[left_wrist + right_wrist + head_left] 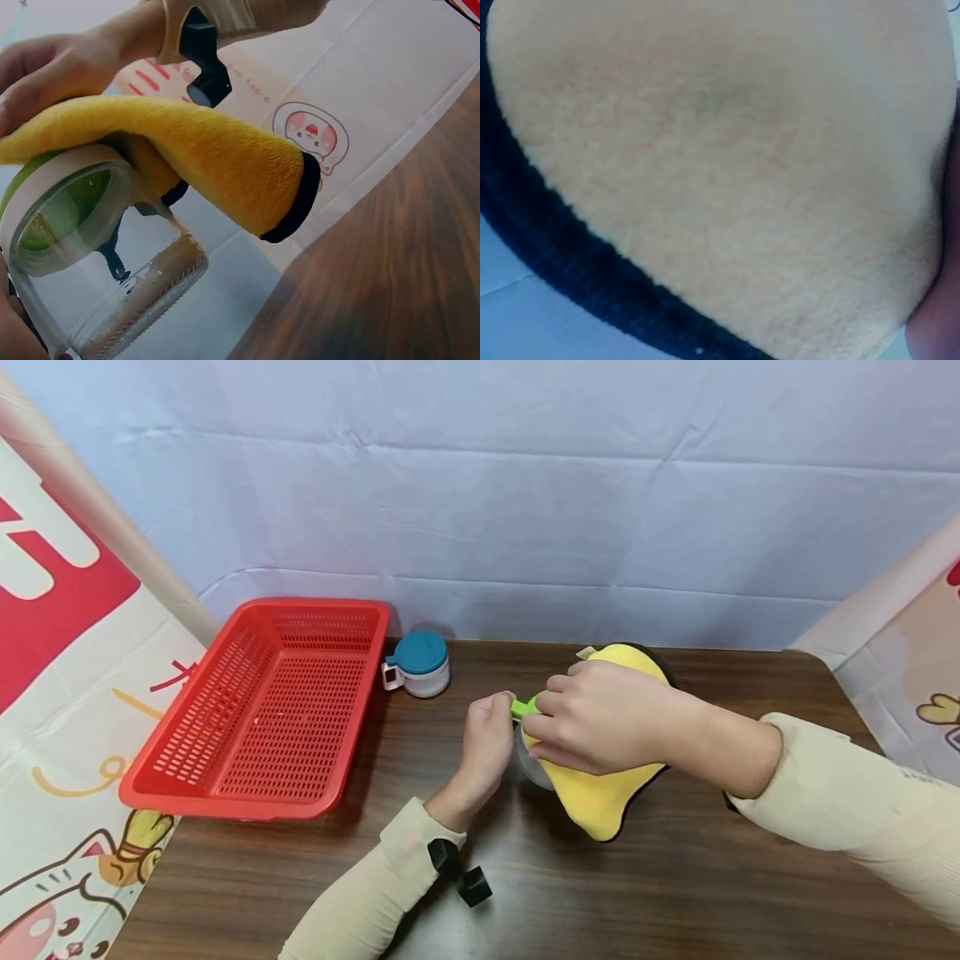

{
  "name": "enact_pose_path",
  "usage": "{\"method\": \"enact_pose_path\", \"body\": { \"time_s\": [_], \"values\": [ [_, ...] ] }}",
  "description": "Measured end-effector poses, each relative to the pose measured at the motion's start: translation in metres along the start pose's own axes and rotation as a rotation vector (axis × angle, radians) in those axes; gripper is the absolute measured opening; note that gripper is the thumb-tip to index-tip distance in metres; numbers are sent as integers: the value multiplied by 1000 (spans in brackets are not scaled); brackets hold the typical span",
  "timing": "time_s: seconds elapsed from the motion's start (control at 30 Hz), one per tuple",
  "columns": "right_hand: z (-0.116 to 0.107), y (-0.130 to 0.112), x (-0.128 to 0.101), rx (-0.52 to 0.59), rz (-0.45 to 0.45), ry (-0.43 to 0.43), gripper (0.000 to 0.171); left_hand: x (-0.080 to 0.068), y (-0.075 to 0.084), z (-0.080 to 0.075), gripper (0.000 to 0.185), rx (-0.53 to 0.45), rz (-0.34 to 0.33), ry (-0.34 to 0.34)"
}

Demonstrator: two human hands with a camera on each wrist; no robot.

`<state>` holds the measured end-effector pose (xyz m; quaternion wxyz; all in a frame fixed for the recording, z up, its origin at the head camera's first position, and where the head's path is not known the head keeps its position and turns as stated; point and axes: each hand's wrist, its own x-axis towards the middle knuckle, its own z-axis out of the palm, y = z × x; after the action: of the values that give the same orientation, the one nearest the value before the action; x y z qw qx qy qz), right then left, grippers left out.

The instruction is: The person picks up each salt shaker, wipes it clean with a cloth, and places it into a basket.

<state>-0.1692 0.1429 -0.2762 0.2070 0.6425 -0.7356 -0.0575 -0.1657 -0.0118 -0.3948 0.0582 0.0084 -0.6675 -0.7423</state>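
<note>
My left hand (483, 747) grips the handle side of a clear glass seasoning jar (142, 277) with a green lid (519, 708). A pale brown substance lies inside the glass. Over the lid, my right hand (607, 718) holds a yellow cloth (600, 802) with black edging, its fingers curled into the fabric. The cloth drapes past the jar's right side and hides much of it in the head view. In the right wrist view, the cloth (727, 187) fills nearly the whole picture. The left wrist view shows the jar tilted in the frame.
A red plastic basket (348, 743) with slotted walls stands on the left of the dark wooden table (712, 885). Close to its right rear side is another jar (426, 683) with a blue lid (421, 652) and a white handle. A pale cloth backdrop (525, 510) rises behind the table.
</note>
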Motion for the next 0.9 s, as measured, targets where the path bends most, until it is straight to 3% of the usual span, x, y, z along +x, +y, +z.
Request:
{"method": "enact_pose_path", "body": {
  "time_s": [0.3, 0.57, 0.9],
  "values": [
    [11, 4, 1, -10, 57, -35, 34, -1, -2, -2, 39, 6, 12, -34],
    [15, 4, 4, -66, 49, -16, 33, 0, -2, -3, 38, 7, 2, -26],
    [17, 7, 6, -107, 46, -53, 29, 0, -4, -3, 38, 21, -6, -15]
  ]
}}
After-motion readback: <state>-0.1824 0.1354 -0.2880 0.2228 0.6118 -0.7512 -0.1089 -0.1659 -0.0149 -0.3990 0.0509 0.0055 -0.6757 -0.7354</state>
